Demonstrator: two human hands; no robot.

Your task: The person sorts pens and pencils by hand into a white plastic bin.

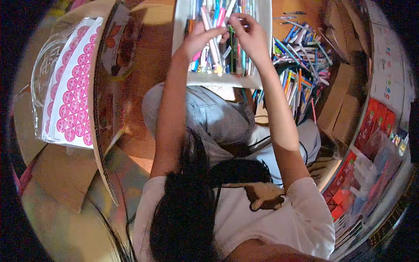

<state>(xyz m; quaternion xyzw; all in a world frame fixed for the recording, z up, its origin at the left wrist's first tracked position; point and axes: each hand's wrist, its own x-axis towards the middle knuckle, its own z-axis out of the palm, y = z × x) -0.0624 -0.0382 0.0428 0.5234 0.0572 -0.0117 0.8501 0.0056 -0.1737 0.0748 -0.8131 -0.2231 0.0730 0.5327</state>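
Observation:
A white box [218, 79] full of pens and markers stands in front of my knees. My left hand [198, 40] and my right hand [248, 35] are both over it. Between them they hold a thin pen [228, 9], fingertips pinched at its ends. Many coloured pens [214, 52] stand packed in the box below my hands.
A loose pile of pens [305, 52] lies on the floor right of the box. Cardboard boxes [345, 100] and red packets [375, 122] line the right side. A sheet of pink round stickers [72, 87] in plastic leans on a cardboard flap [104, 144] at left.

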